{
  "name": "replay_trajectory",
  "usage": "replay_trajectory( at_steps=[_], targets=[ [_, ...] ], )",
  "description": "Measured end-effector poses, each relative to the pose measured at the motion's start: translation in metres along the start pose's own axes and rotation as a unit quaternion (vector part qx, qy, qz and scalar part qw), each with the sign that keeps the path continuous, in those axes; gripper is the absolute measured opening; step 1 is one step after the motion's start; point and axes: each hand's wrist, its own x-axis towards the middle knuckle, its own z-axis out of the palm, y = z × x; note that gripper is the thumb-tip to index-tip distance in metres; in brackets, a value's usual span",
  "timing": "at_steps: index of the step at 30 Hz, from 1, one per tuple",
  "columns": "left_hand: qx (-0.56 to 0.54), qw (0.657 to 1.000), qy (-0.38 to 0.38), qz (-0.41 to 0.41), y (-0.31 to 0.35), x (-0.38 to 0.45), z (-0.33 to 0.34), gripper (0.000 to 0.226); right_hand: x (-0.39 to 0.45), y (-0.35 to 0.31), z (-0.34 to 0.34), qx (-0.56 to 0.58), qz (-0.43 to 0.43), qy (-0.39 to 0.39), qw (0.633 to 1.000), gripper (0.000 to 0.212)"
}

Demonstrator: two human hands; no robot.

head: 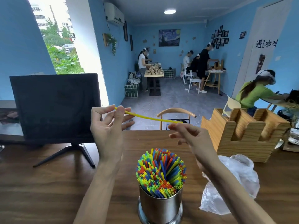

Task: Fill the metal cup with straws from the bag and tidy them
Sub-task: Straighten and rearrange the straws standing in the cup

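Your left hand [108, 125] pinches one end of the yellow straw [150, 118], which runs sideways toward your relaxed, empty right hand [192, 136], so its long axis lies across the nearly full metal cup [160, 206] standing straight below on the bench [48, 183].

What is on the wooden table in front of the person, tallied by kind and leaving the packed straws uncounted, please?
Metal cup: 1
Clear plastic bag: 1
Wooden holder: 1
Black monitor: 1
Yellow straw, pinched in the left hand above the table: 1
Total: 5
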Motion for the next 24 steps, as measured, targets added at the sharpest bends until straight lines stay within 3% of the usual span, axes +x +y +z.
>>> replay_trajectory(
  at_steps=[4,8,9,12,14,18,24],
  targets=[
    [0.02,0.997,-0.064,-0.025,-0.01,-0.006,-0.003,0.025,0.014,-0.013,-0.001,0.158,0.088,0.053,0.982,0.034],
    [0.111,0.977,-0.158,-0.086,-0.021,-0.006,-0.018,0.025,0.024,-0.022,-0.006,0.22,0.067,0.096,0.968,0.02],
    [0.174,0.956,-0.204,-0.119,-0.024,-0.004,-0.025,0.026,0.025,-0.024,-0.008,0.211,0.041,0.106,0.971,0.018],
    [0.361,0.842,-0.346,-0.202,-0.036,-0.002,-0.041,0.024,0.027,-0.028,-0.015,0.138,-0.048,0.125,0.981,0.019],
    [0.42,0.804,-0.356,-0.223,-0.043,-0.004,-0.044,0.021,0.026,-0.026,-0.015,0.086,-0.09,0.105,0.987,0.019],
    [0.474,0.776,-0.327,-0.256,-0.048,-0.004,-0.041,0.027,0.021,-0.017,-0.007,-0.001,-0.124,0.027,0.992,0.019],
    [0.444,0.79,-0.309,-0.29,-0.045,-0.001,-0.037,0.016,0.007,0.004,-0.002,-0.148,-0.104,-0.107,0.978,0.019]
  ],
)
